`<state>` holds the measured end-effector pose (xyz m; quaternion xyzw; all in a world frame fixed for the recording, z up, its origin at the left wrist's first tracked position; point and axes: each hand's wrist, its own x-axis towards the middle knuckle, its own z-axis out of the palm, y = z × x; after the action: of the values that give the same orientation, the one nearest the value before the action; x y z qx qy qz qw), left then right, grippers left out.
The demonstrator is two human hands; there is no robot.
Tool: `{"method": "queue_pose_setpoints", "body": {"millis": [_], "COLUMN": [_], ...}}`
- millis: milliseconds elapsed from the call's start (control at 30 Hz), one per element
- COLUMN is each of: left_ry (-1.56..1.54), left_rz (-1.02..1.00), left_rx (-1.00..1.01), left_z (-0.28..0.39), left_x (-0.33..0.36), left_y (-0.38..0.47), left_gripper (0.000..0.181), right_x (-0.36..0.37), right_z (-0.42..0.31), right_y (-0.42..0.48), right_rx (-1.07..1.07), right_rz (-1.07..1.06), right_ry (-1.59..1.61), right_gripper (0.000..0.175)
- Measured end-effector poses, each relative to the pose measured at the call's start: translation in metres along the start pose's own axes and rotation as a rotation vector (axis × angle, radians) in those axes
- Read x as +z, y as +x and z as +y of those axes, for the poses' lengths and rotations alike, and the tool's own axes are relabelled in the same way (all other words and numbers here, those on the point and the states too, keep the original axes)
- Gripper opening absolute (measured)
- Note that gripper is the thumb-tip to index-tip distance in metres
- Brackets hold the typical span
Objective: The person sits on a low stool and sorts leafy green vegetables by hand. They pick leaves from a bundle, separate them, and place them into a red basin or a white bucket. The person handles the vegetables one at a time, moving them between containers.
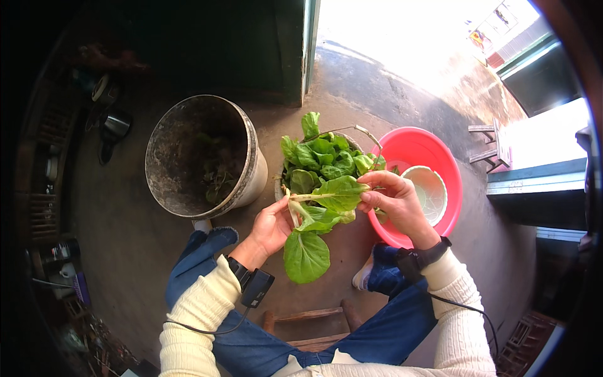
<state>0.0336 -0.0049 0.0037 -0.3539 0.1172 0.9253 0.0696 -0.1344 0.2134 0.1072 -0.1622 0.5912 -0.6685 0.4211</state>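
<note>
My left hand [273, 228] grips a leafy green vegetable plant [306, 264] by its pale stem base. The fingers of my right hand [393, 198] pinch the tip of one of its leaves [341, 192]. Behind the plant stands a basket heaped with more leafy greens [322, 155], its handle arching over the right side. On the right, a pink plastic basin [445, 151] holds a pale green plastic strainer basket [426, 195]. At the left, a dirty white bucket [256, 174] contains dark stems and leaves [219, 181].
A wooden stool frame [308, 315] lies between my legs. Further off to the right is a small wooden bench [492, 146]. A dark door panel [235, 52] rises beyond the bucket, beside a bright doorway. Metal pots and other items line the left side.
</note>
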Motion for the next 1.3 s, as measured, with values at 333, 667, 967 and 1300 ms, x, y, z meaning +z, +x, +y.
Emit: {"method": "queue_pose_setpoints", "body": {"millis": [333, 667, 967, 1300], "left_ry": [-0.016, -0.041, 0.033, 0.067], "left_rz": [0.037, 0.042, 0.031, 0.043], "left_rx": [-0.026, -0.009, 0.067, 0.069], "left_z": [-0.002, 0.003, 0.002, -0.003], "left_x": [0.001, -0.005, -0.005, -0.001], "left_y": [0.0, 0.003, -0.002, -0.01], "left_gripper": [0.023, 0.024, 0.025, 0.014], "right_x": [0.017, 0.0, 0.093, 0.252], "right_z": [0.003, -0.007, -0.065, -0.061], "right_y": [-0.002, 0.008, 0.048, 0.164], "right_rx": [-0.164, -0.178, -0.32, -0.708], "right_rz": [0.168, 0.259, -0.107, -0.551], "right_ry": [-0.069, 0.1, -0.315, -1.242], "right_gripper": [0.01, 0.017, 0.024, 0.021]}}
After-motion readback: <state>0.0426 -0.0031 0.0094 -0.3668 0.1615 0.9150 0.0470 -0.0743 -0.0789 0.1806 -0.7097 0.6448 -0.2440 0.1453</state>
